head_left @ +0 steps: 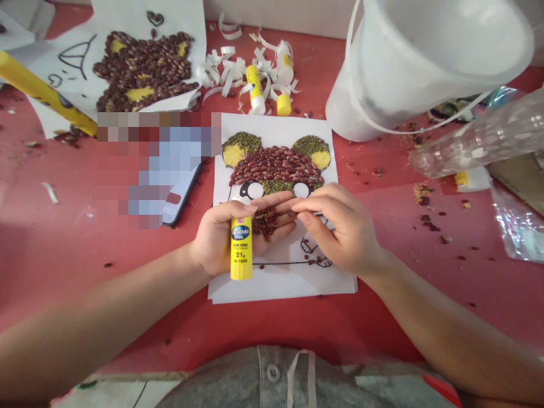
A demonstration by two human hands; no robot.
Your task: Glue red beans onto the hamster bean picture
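Note:
My left hand [215, 235] is closed around a yellow glue stick [242, 252], which stands upright under the thumb. Small dark red beans [267, 224] lie on the fingers of that same hand. My right hand [340, 226] hovers over those beans, thumb and fingers pinched together; what sits between the tips is too small to make out. Beneath both hands is a paper with a bear-like drawing [276, 283]. Larger red beans [278, 167] cover its forehead, and green beans [312, 146] and yellow grains [233, 154] fill its ears.
A white bucket [365, 73] stands at the back right, beside a clear plastic bottle [480, 136]. A phone [182, 192] lies left of the paper. Behind are a bean-covered picture [144, 68], paper scraps [229, 73] and another glue stick [255, 88]. Loose beans dot the red table [399, 226].

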